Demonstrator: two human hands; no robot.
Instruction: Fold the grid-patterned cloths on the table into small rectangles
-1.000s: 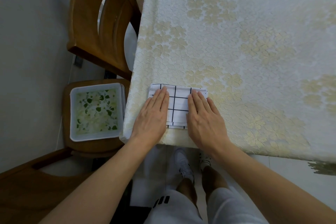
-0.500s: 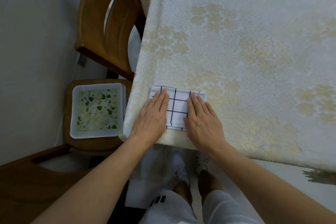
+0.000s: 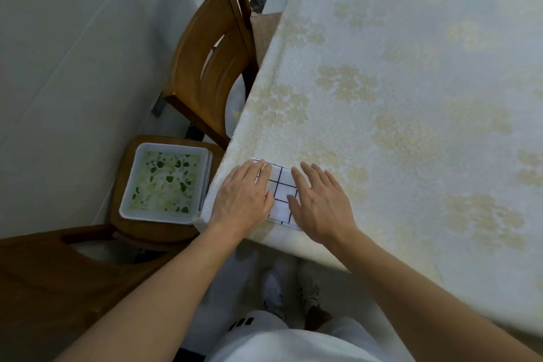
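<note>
Our hands have drawn closer over the cloth (image 3: 280, 194) at the worktop (image 3: 411, 97) corner; left hand (image 3: 244, 200) and right hand (image 3: 320, 206) press flat, grip open, holding nothing; we judge this fold nearly finished.

Grid cloth (image 3: 280, 195) — folded, table-corner

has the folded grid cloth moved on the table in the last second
No. The folded grid cloth lies by the same near-left corner of the table, under both flat hands; only the camera shifted.
</note>
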